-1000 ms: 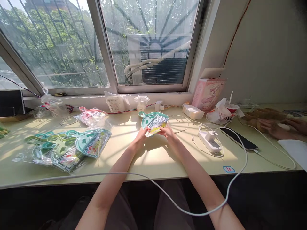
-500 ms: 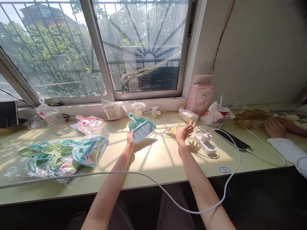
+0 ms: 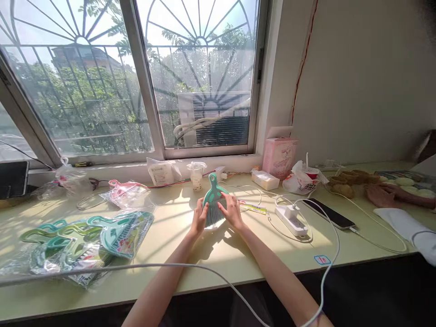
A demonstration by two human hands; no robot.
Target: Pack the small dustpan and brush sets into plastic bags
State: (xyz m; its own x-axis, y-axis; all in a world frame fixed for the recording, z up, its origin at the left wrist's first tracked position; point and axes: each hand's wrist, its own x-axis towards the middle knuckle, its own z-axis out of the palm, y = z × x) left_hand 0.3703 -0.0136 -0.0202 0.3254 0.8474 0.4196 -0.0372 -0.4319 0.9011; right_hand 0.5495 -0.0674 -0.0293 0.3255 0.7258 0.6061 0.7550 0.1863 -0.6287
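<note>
A small teal hand brush (image 3: 213, 200) with grey bristles stands upright above the pale desk (image 3: 218, 254), handle up. My left hand (image 3: 199, 218) grips its left side and my right hand (image 3: 230, 210) grips its right side, fingers over the bristles. A yellow printed label card (image 3: 252, 207) lies flat on the desk just right of my right hand.
A pile of bagged teal and green brush sets (image 3: 81, 240) lies at the left, a pink set (image 3: 126, 193) behind it. A white power strip (image 3: 289, 214), a phone (image 3: 327, 213) and cables sit at the right. Another person's hand (image 3: 391, 194) rests at the far right.
The label card came off the brush and was laid on the desk to the right. My right hand returned to the brush, which is now held upright in both hands. The camera tilted up.
</note>
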